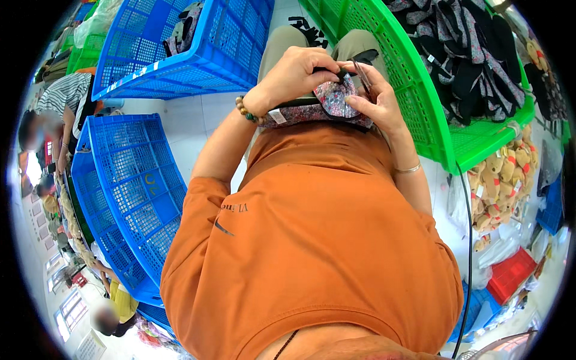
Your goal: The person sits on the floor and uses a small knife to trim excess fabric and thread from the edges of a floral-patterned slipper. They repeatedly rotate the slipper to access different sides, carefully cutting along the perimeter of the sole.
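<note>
A small floral fabric piece with black trim (pixel 336 98) is held above my lap between both hands. My left hand (pixel 300 71), with a bead bracelet at its wrist, pinches its upper dark edge. My right hand (pixel 381 102), with a silver bangle, closes on the other side, its thumb pressing on the floral cloth. Between the right hand's fingers sits a slim dark tool (pixel 363 78) that looks like thread snips. More floral cloth with a white tag (pixel 278 116) lies across my lap beneath. My fingertips partly hide the black trim.
On the right, a green basket (pixel 414 90) holds many black and floral pieces (pixel 462 48). Blue baskets (pixel 225 48) stand to the left, one with floral pieces. Plush toys (pixel 501 180) and a red crate (pixel 510 276) lie farther right. Other people (pixel 63 99) are at the far left.
</note>
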Motion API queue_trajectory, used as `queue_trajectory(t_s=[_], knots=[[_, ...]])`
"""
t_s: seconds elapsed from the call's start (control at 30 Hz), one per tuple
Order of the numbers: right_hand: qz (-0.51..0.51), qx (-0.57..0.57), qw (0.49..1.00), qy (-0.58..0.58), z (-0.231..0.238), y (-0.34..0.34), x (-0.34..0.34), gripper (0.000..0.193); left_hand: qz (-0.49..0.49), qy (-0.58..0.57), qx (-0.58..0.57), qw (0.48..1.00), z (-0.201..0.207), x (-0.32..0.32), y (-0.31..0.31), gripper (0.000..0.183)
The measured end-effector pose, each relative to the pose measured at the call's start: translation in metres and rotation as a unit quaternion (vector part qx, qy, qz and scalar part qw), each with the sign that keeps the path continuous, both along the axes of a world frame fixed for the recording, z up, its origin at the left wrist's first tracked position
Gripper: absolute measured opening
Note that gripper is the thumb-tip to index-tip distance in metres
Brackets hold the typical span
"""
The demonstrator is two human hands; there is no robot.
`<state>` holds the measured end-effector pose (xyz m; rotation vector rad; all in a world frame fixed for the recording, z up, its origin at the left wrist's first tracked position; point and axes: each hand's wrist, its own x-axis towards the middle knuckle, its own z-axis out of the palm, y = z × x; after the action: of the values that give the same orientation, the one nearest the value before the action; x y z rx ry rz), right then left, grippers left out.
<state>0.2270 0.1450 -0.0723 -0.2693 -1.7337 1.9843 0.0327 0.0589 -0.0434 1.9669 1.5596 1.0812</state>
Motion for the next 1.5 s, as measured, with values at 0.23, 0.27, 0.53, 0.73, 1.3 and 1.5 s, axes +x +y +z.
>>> queue_trajectory(t_s=[0.23, 0.27, 0.53, 0.73, 1.3, 1.5], knots=[[0.07, 0.167, 0.979, -0.099, 0.022, 0.019, -0.017, 0.048, 0.108, 0.028, 0.017, 0.994, 0.013, 0.018, -0.022, 0.01], [0.052, 0.204, 0.973, -0.092, 0.025, 0.02, -0.023, 0.04, 0.105, -0.002, -0.002, 0.994, 0.021, 0.018, -0.022, 0.01], [-0.089, 0.176, 0.979, -0.049, 0.021, 0.011, -0.026, 0.015, -0.012, -0.456, 0.001, 0.89, 0.036, -0.009, -0.025, 0.014], [-0.092, 0.089, 0.989, 0.078, 0.044, -0.011, -0.025, 0.013, -0.052, -0.021, 0.058, 0.997, 0.045, -0.008, -0.023, 0.027], [-0.062, 0.284, 0.944, 0.157, 0.035, -0.046, -0.044, 0.018, 0.033, -0.203, -0.172, 0.963, 0.041, -0.019, -0.083, 0.021], [0.034, 0.22, 0.967, 0.128, 0.033, -0.039, -0.034, 0.016, 0.02, -0.356, -0.221, 0.908, 0.03, -0.017, -0.098, 0.019]])
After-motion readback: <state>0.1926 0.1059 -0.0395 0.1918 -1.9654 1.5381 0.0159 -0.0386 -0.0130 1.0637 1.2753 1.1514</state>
